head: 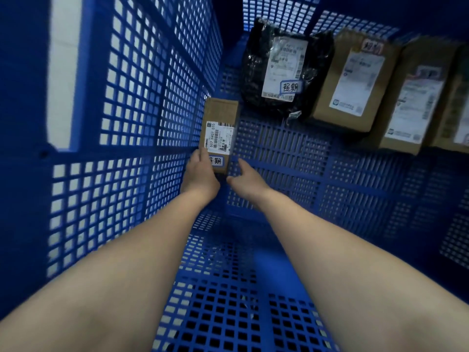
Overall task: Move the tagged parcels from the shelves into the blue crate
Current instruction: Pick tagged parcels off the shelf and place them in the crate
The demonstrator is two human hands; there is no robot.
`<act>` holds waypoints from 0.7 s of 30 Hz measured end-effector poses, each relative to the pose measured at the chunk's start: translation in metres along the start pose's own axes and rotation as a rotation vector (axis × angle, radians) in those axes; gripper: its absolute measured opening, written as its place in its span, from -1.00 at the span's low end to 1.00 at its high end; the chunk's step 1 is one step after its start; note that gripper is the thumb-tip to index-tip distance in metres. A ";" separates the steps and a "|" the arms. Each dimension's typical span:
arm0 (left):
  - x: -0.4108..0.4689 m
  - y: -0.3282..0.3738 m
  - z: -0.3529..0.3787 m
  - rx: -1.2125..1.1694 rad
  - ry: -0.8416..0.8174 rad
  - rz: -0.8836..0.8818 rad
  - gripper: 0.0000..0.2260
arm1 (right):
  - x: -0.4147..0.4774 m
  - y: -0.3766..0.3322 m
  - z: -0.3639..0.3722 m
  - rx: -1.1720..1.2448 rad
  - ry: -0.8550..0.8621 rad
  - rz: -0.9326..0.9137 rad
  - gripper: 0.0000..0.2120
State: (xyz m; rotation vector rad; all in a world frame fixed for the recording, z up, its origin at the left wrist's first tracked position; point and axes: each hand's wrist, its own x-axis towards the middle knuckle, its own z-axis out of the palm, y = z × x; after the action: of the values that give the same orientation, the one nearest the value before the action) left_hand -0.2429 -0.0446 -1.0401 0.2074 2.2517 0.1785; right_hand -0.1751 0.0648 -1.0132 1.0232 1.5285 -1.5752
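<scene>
Perforated blue crate [132,123], left grip [200,174] clasps small box [220,113], right grip [245,180] relaxed, touching it.

Inside the crate [132,97], a small box [220,115] lies along the left wall. The left hand [200,174] holds its near end, and the right hand [243,179] touches its near right corner. Farther back on the right, a bag [256,72] stands by the far wall, with a first box [327,97] and a second box [418,62] in a row to its right.

The crate [142,102] was blue perforated plastic, slightly glossy. The boxes [220,110] were matt brown cardboard with paper labels; the bag [256,64] was shiny, crinkled black plastic.
</scene>
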 end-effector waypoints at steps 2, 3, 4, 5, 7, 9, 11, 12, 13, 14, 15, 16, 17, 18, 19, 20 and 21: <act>-0.020 0.010 -0.012 0.098 -0.004 0.037 -0.44 | -0.023 -0.003 -0.011 -0.160 0.032 0.014 -0.44; -0.031 0.016 -0.019 0.141 0.003 0.079 -0.52 | -0.037 -0.005 -0.017 -0.257 0.047 0.006 -0.43; -0.044 0.023 -0.028 0.178 0.010 0.114 -0.59 | -0.051 -0.007 -0.025 -0.366 0.063 -0.014 -0.42; -0.057 0.032 -0.039 0.218 0.016 0.126 -0.64 | -0.066 -0.010 -0.032 -0.472 0.086 -0.043 -0.41; -0.083 0.053 -0.063 0.313 0.015 0.128 -0.75 | -0.099 -0.017 -0.049 -0.612 0.131 -0.074 -0.36; -0.110 0.075 -0.087 0.380 0.034 0.172 -0.79 | -0.133 -0.026 -0.067 -0.672 0.172 -0.085 -0.38; -0.135 0.097 -0.109 0.406 0.056 0.225 -0.84 | -0.168 -0.038 -0.084 -0.709 0.197 -0.087 -0.42; -0.148 0.107 -0.120 0.415 0.060 0.245 -0.86 | -0.186 -0.044 -0.092 -0.727 0.208 -0.087 -0.44; -0.160 0.118 -0.130 0.429 0.065 0.264 -0.88 | -0.203 -0.049 -0.100 -0.739 0.223 -0.085 -0.46; -0.172 0.128 -0.141 0.446 0.072 0.288 -0.88 | -0.221 -0.055 -0.108 -0.747 0.244 -0.086 -0.48; -0.184 0.139 -0.151 0.465 0.083 0.319 -0.87 | -0.238 -0.061 -0.115 -0.750 0.267 -0.089 -0.49; -0.197 0.150 -0.161 0.488 0.099 0.358 -0.87 | -0.256 -0.068 -0.121 -0.750 0.291 -0.092 -0.50; -0.210 0.161 -0.171 0.514 0.115 0.397 -0.87 | -0.274 -0.074 -0.128 -0.750 0.314 -0.094 -0.51; -0.224 0.172 -0.181 0.535 0.124 0.432 -0.88 | -0.291 -0.079 -0.133 -0.752 0.338 -0.100 -0.51; -0.237 0.182 -0.189 0.553 0.137 0.463 -0.89 | -0.308 -0.084 -0.139 -0.753 0.363 -0.108 -0.52; -0.251 0.192 -0.197 0.572 0.150 0.491 -0.88 | -0.325 -0.089 -0.143 -0.755 0.391 -0.116 -0.52; -0.264 0.201 -0.205 0.599 0.164 0.520 -0.87 | -0.342 -0.093 -0.147 -0.756 0.423 -0.123 -0.52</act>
State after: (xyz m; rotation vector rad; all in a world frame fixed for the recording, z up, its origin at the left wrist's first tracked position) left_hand -0.2175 0.0842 -0.6731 1.1323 2.3128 -0.2227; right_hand -0.0984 0.2033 -0.6634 0.8426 2.2585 -0.7281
